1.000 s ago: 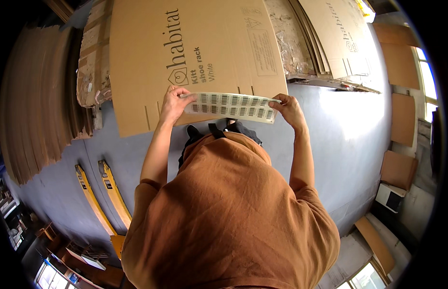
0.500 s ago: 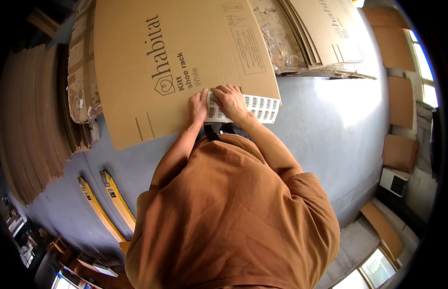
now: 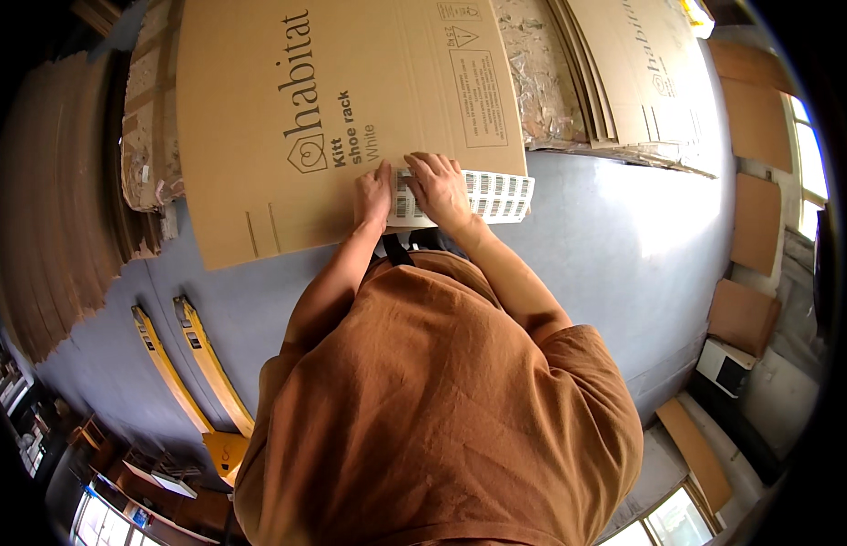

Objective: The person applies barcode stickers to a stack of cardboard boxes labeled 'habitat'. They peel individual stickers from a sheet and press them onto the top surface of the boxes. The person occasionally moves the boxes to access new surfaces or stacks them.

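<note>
The right hand (image 3: 441, 193) bends over the label sheet (image 3: 500, 197), beside the left hand (image 3: 373, 194). I cannot tell either grip.

Printed carton (image 3: 414, 91): brown cardboard, matt, smooth-faced under my wrists, its lettering flat and dull.
Barcode label sheet (image 3: 501, 197) I hold at the carton's near edge: thin white paper, smooth.
Cardboard stack (image 3: 64, 200) left of the carton: matt, rough along its ragged edges.
Floor (image 3: 615, 246) right of the carton: smooth grey, glossy where light strikes.
My T-shirt (image 3: 451, 382), nearer me than the carton: matt brown cloth, creased.
</note>
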`<state>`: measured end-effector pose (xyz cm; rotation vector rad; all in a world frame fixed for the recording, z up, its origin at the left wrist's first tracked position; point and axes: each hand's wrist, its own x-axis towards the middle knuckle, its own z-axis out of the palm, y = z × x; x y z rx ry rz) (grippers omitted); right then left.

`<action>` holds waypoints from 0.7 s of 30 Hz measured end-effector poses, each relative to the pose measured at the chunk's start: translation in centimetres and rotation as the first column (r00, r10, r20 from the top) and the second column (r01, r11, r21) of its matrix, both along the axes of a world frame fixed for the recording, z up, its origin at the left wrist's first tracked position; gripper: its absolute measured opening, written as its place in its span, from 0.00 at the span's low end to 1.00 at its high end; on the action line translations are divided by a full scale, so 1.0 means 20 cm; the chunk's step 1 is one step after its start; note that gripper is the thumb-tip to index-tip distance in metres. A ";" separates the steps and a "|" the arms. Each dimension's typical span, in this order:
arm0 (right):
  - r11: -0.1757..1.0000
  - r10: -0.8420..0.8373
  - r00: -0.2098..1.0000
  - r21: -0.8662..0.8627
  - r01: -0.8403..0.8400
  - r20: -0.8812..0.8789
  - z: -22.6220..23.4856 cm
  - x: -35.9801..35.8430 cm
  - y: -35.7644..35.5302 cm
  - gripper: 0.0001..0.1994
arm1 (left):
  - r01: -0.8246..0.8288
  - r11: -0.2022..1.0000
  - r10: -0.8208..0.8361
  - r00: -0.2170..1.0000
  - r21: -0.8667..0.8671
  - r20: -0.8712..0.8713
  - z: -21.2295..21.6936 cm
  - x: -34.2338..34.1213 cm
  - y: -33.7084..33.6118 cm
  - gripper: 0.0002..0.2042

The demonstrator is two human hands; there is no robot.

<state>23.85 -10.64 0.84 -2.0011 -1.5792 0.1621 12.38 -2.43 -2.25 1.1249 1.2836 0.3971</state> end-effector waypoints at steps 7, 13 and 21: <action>0.994 0.108 0.990 -0.024 -0.107 0.088 -0.03 0.09 0.00 0.11 | 0.033 0.999 -0.035 0.992 -0.016 -0.122 0.05 0.06 0.02 0.22; 0.989 0.138 0.990 -0.049 -0.138 0.007 -0.02 0.11 0.01 0.11 | -0.026 0.999 0.023 0.997 -0.039 -0.075 -0.02 0.08 0.03 0.22; 0.998 -0.013 1.000 -0.067 0.012 -0.006 -0.02 0.07 0.03 0.14 | -0.072 0.996 0.073 0.997 0.044 -0.020 0.06 0.11 0.04 0.20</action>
